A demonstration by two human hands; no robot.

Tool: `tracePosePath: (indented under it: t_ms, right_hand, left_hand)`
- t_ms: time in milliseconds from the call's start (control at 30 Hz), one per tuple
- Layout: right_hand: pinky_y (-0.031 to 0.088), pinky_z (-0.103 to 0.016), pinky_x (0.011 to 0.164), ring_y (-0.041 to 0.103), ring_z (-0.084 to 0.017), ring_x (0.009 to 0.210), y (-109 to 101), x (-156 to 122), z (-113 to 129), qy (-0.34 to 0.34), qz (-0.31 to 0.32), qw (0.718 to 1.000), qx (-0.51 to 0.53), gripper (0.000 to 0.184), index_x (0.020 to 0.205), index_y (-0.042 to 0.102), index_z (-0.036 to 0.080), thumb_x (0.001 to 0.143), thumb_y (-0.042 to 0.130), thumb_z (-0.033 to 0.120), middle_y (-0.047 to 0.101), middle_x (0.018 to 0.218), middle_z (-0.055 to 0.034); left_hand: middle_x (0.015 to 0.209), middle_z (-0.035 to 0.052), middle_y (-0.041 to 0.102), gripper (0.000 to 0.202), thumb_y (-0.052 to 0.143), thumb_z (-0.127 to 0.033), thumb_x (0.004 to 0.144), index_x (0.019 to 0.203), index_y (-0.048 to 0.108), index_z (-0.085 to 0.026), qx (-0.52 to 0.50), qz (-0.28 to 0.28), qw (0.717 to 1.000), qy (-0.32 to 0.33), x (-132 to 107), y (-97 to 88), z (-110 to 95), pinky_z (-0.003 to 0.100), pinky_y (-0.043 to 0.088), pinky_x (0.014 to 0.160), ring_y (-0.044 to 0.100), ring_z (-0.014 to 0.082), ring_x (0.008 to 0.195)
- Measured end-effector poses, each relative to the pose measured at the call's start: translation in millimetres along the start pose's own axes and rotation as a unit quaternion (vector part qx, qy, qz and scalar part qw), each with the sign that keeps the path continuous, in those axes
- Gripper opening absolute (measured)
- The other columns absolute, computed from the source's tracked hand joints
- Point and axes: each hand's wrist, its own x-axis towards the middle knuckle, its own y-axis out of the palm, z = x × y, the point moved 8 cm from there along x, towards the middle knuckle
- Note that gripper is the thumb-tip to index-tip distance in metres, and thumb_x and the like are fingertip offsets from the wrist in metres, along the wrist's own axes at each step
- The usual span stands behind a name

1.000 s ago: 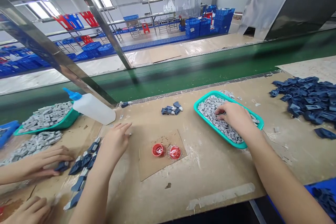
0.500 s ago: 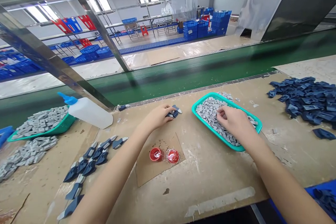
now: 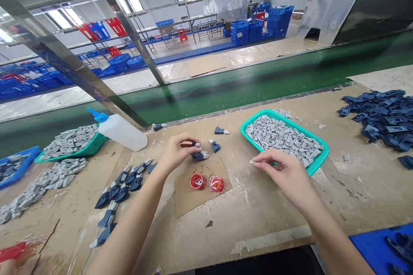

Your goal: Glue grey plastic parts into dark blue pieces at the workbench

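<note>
right hand (image 3: 285,176) lifted from heaped teal tray (image 3: 288,121), pinching a grey piece (image 3: 251,161); left hand (image 3: 176,154) pinches a blue part (image 3: 195,144). joined parts (image 3: 122,184) lie left of it.

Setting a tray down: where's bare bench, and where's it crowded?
Bare board lies right of the right hand, below the teal tray, and below the cardboard square. Left of the left hand, dark blue parts and grey pieces crowd it.

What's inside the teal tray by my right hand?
The teal plastic tray holds a heap of small flat grey pieces. They lie piled across it, so the tray's floor is covered and cannot be seen.
</note>
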Motion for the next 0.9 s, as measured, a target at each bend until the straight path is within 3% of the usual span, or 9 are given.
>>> tracePosePath:
  t_ms: [100, 200, 300, 400, 500, 600, 700, 767, 900]
  right_hand:
    - [0.052, -0.035, 0.07, 0.066, -0.022, 0.074, 22.9, -3.1, -2.9, 0.037, 0.016, 0.998, 0.05, 0.019, 0.081, 0.07, 0.022, 0.078, 0.066, 0.04, 0.071, 0.08, -0.0047]
    - [0.054, -0.034, 0.068, 0.067, -0.022, 0.073, 45.3, -6.3, -5.2, 0.07, 0.049, 0.99, 0.111, 0.023, 0.081, 0.068, 0.019, 0.074, 0.069, 0.04, 0.071, 0.078, -0.0066]
    - [0.052, -0.03, 0.057, 0.068, -0.022, 0.069, 65.9, -11.5, -12.1, 0.12, 0.088, 0.976, 0.157, 0.028, 0.079, 0.066, 0.016, 0.07, 0.073, 0.041, 0.071, 0.072, -0.0084]
    - [0.05, -0.027, 0.052, 0.066, -0.019, 0.061, 83.0, -17.2, -19.2, 0.155, 0.112, 0.966, 0.172, 0.031, 0.076, 0.067, 0.014, 0.068, 0.074, 0.043, 0.071, 0.068, -0.0081]
    - [0.049, -0.025, 0.052, 0.064, -0.016, 0.056, 96.5, -20.7, -23.3, 0.16, 0.124, 0.966, 0.163, 0.031, 0.074, 0.068, 0.013, 0.067, 0.074, 0.042, 0.07, 0.066, -0.0078]
    - [0.048, -0.025, 0.052, 0.062, -0.016, 0.056, 108.0, -22.3, -27.9, 0.167, 0.134, 0.964, 0.16, 0.031, 0.074, 0.067, 0.013, 0.067, 0.075, 0.041, 0.069, 0.063, -0.0074]
    - [0.046, -0.025, 0.051, 0.061, -0.015, 0.055, 114.2, -21.9, -32.1, 0.167, 0.135, 0.965, 0.149, 0.03, 0.074, 0.067, 0.013, 0.067, 0.074, 0.041, 0.068, 0.061, -0.0069]
    - [0.046, -0.025, 0.051, 0.06, -0.015, 0.055, 114.4, -20.9, -33.3, 0.158, 0.125, 0.971, 0.128, 0.028, 0.072, 0.067, 0.012, 0.067, 0.074, 0.039, 0.068, 0.062, -0.0073]
    - [0.046, -0.025, 0.053, 0.06, -0.016, 0.058, 113.6, -20.3, -32.3, 0.13, 0.108, 0.981, 0.1, 0.023, 0.072, 0.067, 0.013, 0.069, 0.072, 0.036, 0.069, 0.065, -0.0082]
  left_hand:
    - [0.084, 0.0087, 0.069, 0.024, 0.077, -0.033, 0.06, 0.076, 0.071, -0.016, -0.069, -0.084, 0.993, -0.039, -11.3, -15.7, 15.0, 0.035, 0.051, 0.078, 0.065, 0.0219, 0.078]
    - [0.1, 0.01, 0.069, 0.033, 0.072, -0.038, 0.069, 0.093, 0.068, -0.017, -0.153, -0.154, 0.975, -0.051, -25.9, -30.4, 24.0, 0.035, 0.051, 0.084, 0.065, 0.021, 0.09]
    - [0.121, 0.0116, 0.062, 0.036, 0.067, -0.035, 0.076, 0.108, 0.063, -0.018, -0.322, -0.2, 0.919, -0.107, -47.7, -38.0, 36.3, 0.035, 0.051, 0.089, 0.065, 0.0206, 0.099]
    - [0.132, 0.0114, 0.055, 0.03, 0.062, -0.027, 0.082, 0.11, 0.062, -0.017, -0.421, -0.21, 0.87, -0.144, -73.8, -38.1, 38.3, 0.034, 0.05, 0.094, 0.061, 0.0222, 0.109]
    - [0.127, 0.0098, 0.059, 0.025, 0.054, -0.023, 0.087, 0.109, 0.064, -0.016, -0.485, -0.247, 0.819, -0.183, -103.5, -36.7, 42.3, 0.03, 0.051, 0.093, 0.059, 0.0203, 0.112]
    - [0.108, 0.0074, 0.067, 0.025, 0.05, -0.021, 0.089, 0.108, 0.065, -0.015, -0.516, -0.288, 0.78, -0.206, -129.8, -34.2, 47.8, 0.024, 0.054, 0.086, 0.065, 0.0157, 0.099]
    - [0.09, 0.0066, 0.07, 0.025, 0.053, -0.019, 0.087, 0.109, 0.065, -0.014, -0.496, -0.306, 0.784, -0.214, -148.1, -31.4, 49.8, 0.025, 0.056, 0.082, 0.068, 0.0138, 0.085]
    - [0.087, 0.0075, 0.07, 0.027, 0.056, -0.016, 0.085, 0.111, 0.065, -0.014, -0.478, -0.305, 0.792, -0.224, -156.7, -28.0, 50.1, 0.028, 0.056, 0.083, 0.068, 0.0147, 0.084]
    - [0.114, 0.0099, 0.066, 0.032, 0.059, -0.014, 0.082, 0.114, 0.064, -0.017, -0.482, -0.29, 0.796, -0.225, -166.0, -18.7, 47.5, 0.033, 0.054, 0.089, 0.062, 0.0202, 0.105]
